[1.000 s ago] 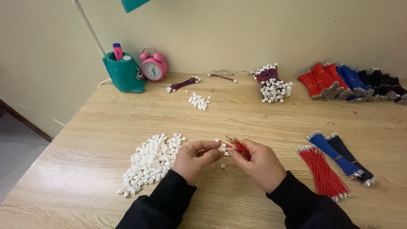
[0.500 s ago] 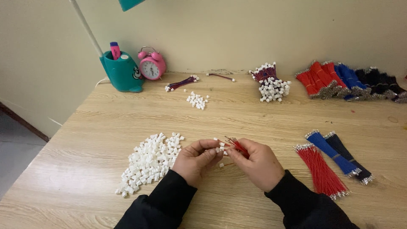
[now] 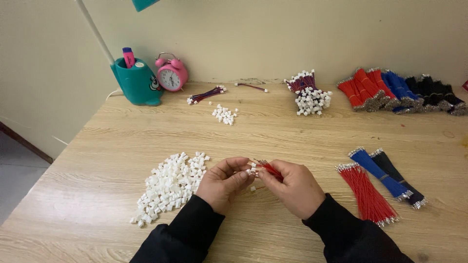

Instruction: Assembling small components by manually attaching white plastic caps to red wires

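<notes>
Low in the middle of the frame, a small white plastic connector housing (image 3: 252,171) is pinched at the fingertips where both hands meet, with a few thin red wires (image 3: 267,168) running out of it to the right. The left hand (image 3: 223,182) is closed on the white housing, thumb and forefinger pressed together on it. The right hand (image 3: 291,187) is curled shut around the red wires, holding them right up against the housing. One more tiny white piece (image 3: 253,188) lies on the light wooden worktop (image 3: 97,160) just under the fingertips.

Just left of the left hand there's a big loose pile of the same white plastic housings (image 3: 169,186). To the right of the right hand lies a bundle of red wires with metal tips (image 3: 366,193), and beside that a blue bundle (image 3: 380,174) and a black bundle (image 3: 397,178), all close together.

Further back, upper middle, a small scatter of white housings (image 3: 224,115) and a heap of finished wires with white plugs (image 3: 307,93). Upper right has a row of red, blue and black wire bundles (image 3: 399,90) along the wall. Upper left: a teal lamp base with a pen cup (image 3: 138,82) and a pink round alarm clock (image 3: 171,74) right beside it, plus a couple of loose wire sets (image 3: 206,95) near the clock.
</notes>
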